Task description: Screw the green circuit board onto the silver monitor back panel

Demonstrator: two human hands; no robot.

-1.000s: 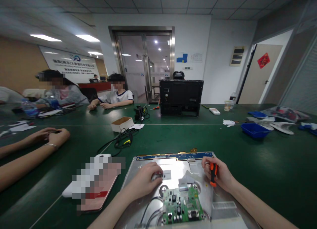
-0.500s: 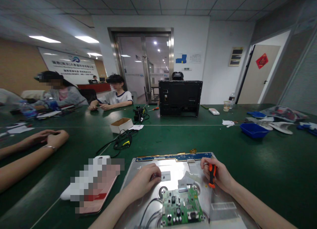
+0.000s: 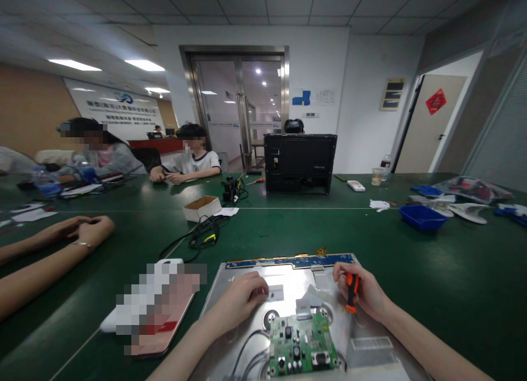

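Note:
A flat silver display panel [image 3: 288,282] lies before me, with a green circuit board [image 3: 302,342] on its near part and a blue strip board [image 3: 284,262] along its far edge. My left hand [image 3: 245,298] rests over the panel's left side, fingers curled in. Whatever may be between its fingertips is hidden. On the right side of the panel, my right hand [image 3: 364,290] is closed round an orange-and-black screwdriver [image 3: 352,292]. The handle points down towards me; its shaft is hidden by the hand.
Left of the panel lie a pink phone [image 3: 168,320] and a white device, partly pixelated. Another person's hands [image 3: 88,231] rest further left. Beyond are cables [image 3: 201,235], an open box [image 3: 202,208], a black monitor casing [image 3: 300,164] and a blue tray [image 3: 422,217]. People sit across the table.
My left hand's fingers have shifted very slightly over the panel. My right hand still grips the screwdriver in the same place.

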